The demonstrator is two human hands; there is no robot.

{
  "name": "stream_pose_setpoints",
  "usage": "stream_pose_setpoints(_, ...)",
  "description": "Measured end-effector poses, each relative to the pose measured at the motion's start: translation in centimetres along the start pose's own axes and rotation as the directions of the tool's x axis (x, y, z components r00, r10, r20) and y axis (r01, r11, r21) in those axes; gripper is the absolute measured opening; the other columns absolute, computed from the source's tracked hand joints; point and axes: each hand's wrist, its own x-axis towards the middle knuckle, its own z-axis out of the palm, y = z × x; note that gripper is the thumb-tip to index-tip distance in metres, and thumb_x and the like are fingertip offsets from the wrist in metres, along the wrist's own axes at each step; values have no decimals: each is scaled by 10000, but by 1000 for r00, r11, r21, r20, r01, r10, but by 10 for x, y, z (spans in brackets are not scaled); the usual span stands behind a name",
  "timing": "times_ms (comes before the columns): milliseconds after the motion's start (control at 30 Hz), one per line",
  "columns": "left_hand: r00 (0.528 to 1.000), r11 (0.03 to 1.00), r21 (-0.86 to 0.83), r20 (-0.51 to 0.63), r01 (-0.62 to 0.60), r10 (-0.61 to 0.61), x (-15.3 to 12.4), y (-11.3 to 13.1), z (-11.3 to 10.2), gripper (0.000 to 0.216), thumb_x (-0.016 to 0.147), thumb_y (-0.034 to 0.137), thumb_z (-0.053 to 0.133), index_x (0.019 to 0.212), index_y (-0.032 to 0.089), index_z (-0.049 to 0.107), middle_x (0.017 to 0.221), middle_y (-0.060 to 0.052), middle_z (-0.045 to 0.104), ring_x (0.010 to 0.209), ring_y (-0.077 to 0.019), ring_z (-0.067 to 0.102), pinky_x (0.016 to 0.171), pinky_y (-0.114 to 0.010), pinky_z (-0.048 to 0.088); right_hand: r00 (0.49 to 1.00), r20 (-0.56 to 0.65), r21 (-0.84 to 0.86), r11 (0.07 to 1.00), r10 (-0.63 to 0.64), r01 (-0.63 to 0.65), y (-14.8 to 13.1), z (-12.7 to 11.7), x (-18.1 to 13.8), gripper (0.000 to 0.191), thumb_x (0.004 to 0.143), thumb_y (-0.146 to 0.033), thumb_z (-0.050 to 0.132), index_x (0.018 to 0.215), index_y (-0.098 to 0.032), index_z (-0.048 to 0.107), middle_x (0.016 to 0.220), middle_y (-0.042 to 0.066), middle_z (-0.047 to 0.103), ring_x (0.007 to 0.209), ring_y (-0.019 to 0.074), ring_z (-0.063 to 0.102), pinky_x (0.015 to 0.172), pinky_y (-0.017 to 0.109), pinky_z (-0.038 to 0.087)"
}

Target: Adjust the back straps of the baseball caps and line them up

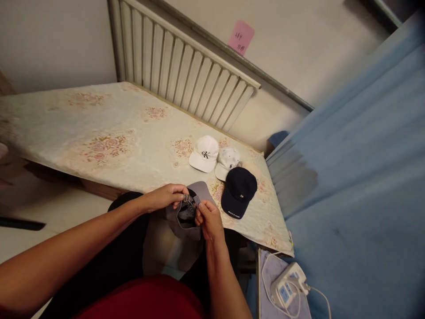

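I hold a grey cap [186,223] in front of my lap, at the near edge of a bed with a floral cover [109,141]. My left hand [166,197] pinches the cap's back strap from the left. My right hand [207,219] pinches the strap and its buckle from the right. Both hands are closed on the cap. On the bed just beyond lie three more caps: a white one with a dark logo [205,153], a plain white one [227,162] and a black one [239,192].
A white radiator [186,66] runs along the wall behind the bed, with a pink note [241,37] stuck above it. A blue curtain [358,168] hangs to the right. A white power strip with cables [288,285] lies at the lower right.
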Motion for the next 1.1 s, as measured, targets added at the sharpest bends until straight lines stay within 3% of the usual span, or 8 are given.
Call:
stream_pose_setpoints(233,986,982,-182,164,58,-28,1,-7,-4,217,713,227,647,919,170,606,779,15,633,681,-138,646,718,-291,491,999,28,14,1000,16,-17,3,-4,3,254,709,-389,708,725,-164,592,446,-91,437,367,41,299,380,191,275)
stream_pose_setpoints(500,994,972,-229,112,47,-22,4,-11,1,197,733,263,648,880,171,555,820,11,620,577,-106,606,614,-284,522,998,64,34,999,24,-26,3,-4,2,259,713,-398,708,725,-169,587,447,-87,435,373,46,310,393,196,281)
stream_pose_setpoints(800,995,961,-275,103,28,1,5,-12,4,157,756,216,620,885,160,551,857,1,625,609,-108,638,641,-279,511,998,59,105,994,33,-39,2,3,1,242,712,-365,722,727,-163,589,496,-72,493,375,36,324,394,189,282)
stream_pose_setpoints(967,996,951,-307,93,14,15,7,-15,7,184,756,186,612,888,183,484,828,16,646,584,-100,616,643,-317,548,1000,-4,90,996,16,-16,2,11,2,239,703,-361,720,695,-155,598,672,-2,636,460,66,494,435,196,376)
stream_pose_setpoints(1100,999,974,-224,41,33,-25,10,-20,9,171,749,213,619,825,185,468,730,31,639,558,-101,610,602,-284,535,999,-40,102,995,19,-15,1,15,2,212,687,-341,719,711,-155,619,709,18,666,536,100,572,472,206,432)
